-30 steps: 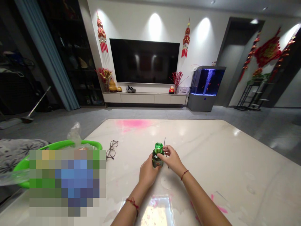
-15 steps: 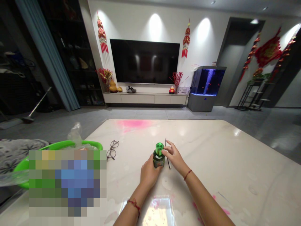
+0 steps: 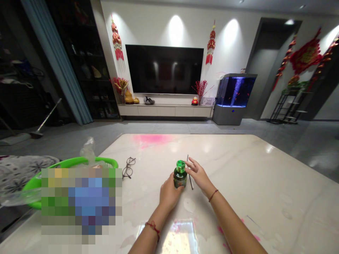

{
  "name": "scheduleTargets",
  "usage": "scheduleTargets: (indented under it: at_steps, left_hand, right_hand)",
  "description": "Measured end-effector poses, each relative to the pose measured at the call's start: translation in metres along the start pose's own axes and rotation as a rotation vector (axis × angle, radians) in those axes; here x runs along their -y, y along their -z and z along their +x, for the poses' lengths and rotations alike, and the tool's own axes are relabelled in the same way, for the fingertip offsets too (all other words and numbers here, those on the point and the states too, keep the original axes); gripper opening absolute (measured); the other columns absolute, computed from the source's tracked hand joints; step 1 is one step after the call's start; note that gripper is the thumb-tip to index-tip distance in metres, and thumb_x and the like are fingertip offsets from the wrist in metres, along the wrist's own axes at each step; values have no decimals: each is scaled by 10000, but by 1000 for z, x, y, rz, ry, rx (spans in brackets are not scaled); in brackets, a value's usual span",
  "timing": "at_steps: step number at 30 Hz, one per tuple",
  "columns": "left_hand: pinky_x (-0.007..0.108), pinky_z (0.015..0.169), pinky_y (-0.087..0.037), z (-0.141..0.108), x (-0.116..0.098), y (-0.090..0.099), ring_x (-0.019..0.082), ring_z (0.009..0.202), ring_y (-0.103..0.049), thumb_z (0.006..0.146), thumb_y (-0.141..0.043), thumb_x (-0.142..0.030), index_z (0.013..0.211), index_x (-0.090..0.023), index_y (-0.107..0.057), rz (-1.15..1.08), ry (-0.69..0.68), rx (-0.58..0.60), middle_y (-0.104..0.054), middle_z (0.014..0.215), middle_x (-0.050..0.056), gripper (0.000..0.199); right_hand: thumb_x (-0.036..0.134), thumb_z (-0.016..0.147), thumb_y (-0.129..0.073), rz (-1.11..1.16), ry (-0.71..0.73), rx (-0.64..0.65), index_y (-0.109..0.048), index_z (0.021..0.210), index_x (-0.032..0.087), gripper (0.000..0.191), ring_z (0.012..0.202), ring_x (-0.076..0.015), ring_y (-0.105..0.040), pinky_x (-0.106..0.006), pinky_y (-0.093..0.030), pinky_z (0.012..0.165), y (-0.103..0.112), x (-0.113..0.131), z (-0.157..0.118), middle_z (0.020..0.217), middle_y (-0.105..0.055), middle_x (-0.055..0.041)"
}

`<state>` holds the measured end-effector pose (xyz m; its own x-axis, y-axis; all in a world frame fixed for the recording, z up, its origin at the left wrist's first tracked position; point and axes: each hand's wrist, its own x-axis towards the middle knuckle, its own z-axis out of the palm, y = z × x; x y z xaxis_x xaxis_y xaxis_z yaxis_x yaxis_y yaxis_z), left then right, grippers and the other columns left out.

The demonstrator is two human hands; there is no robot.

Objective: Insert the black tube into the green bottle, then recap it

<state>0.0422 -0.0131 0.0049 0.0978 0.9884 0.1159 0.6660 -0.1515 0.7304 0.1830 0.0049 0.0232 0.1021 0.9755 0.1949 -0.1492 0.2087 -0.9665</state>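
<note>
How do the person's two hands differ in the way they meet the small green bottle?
The left hand wraps the green bottle low around its body; the right hand only reaches its fingertips toward the cap. The left is curled, the right more spread, over a thin black stick. Both wrists wear red strings.

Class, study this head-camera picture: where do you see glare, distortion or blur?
Head view: ceiling spotlights glare on the wall and mirror on the glossy table; wide-angle bending curves the curtain and doorway; a pixelated block hides what lies in the green basket; the green bottle, left hand and right hand are sharp.
</note>
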Motion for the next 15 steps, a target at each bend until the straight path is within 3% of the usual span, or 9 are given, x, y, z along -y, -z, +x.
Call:
scheduleTargets:
  at_steps: [3,7,11,13,15]
  left_hand:
    - [277,839,-385,0,0,0,222,1019,-557,651,-599,-234,1197,-231,-423,2,-6,3,-613,1124,32,573]
    - [277,851,-374,0,-1,0,217,1033,-552,651,-592,-224,1200,-228,-417,28,3,9,-608,1137,35,576]
    - [276,852,-370,-1,-2,0,215,1031,-552,655,-589,-233,1184,-229,-424,48,4,10,-611,1130,34,554]
    - [275,849,-372,-1,-3,0,213,1023,-555,656,-587,-235,1179,-228,-427,47,2,9,-613,1124,31,547]
    - [273,850,-373,-1,-3,1,212,1024,-554,661,-582,-238,1183,-227,-424,43,4,14,-608,1132,30,546]
  right_hand:
    - [377,626,-671,18,-75,14,-514,1161,173,593,946,-233,-614,-412,-424,891,-1,9,-2,941,-685,-91]
    - [457,656,-625,-111,-71,-39,-552,1117,145,562,905,-219,-619,-361,-431,856,6,16,-1,730,-691,-52]
    - [548,698,-527,-205,-80,-108,-590,1035,114,553,576,-191,-601,-348,-464,686,14,12,4,434,-542,28]
    - [558,699,-524,-183,-64,-126,-567,1062,117,573,595,-190,-601,-354,-462,703,14,11,4,506,-590,8]
    - [551,698,-540,-127,-60,-103,-494,1165,127,633,811,-213,-623,-366,-434,821,12,12,3,747,-681,-57]
